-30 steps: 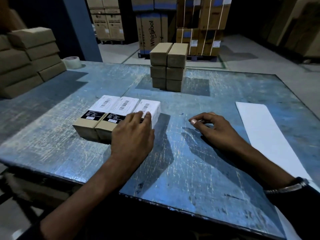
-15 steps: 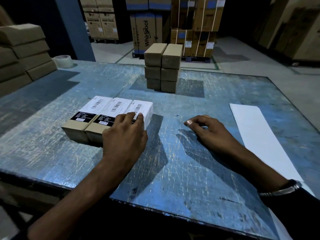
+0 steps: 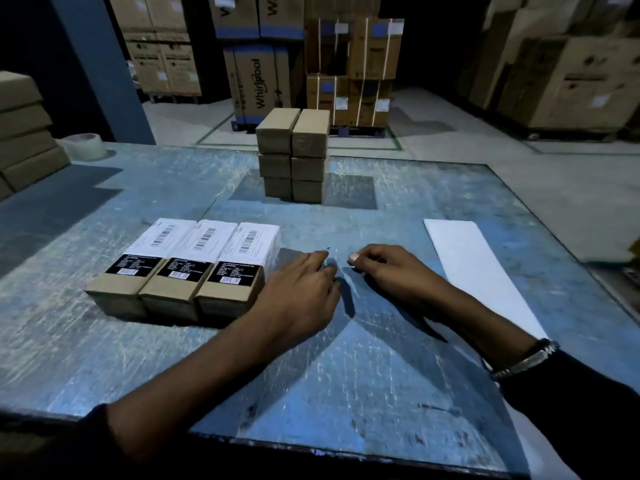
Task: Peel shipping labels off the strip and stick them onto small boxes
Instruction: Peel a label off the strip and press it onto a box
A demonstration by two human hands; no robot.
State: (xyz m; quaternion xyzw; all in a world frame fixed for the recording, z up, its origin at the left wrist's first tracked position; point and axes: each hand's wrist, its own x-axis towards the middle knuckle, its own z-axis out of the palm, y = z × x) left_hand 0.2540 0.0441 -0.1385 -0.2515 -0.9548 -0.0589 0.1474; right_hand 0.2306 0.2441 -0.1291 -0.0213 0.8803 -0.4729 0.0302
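Matt brown cardboard boxes (image 3: 173, 289), white paper labels (image 3: 207, 237), scratched, glossy blue-painted table (image 3: 381, 393).

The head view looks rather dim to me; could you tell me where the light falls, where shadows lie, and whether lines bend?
Head view: light falls on the blue table and the white labels on the three labelled boxes; the box stack and both forearms cast hard shadows; the background is dark; table edges bow from the wide-angle lens.
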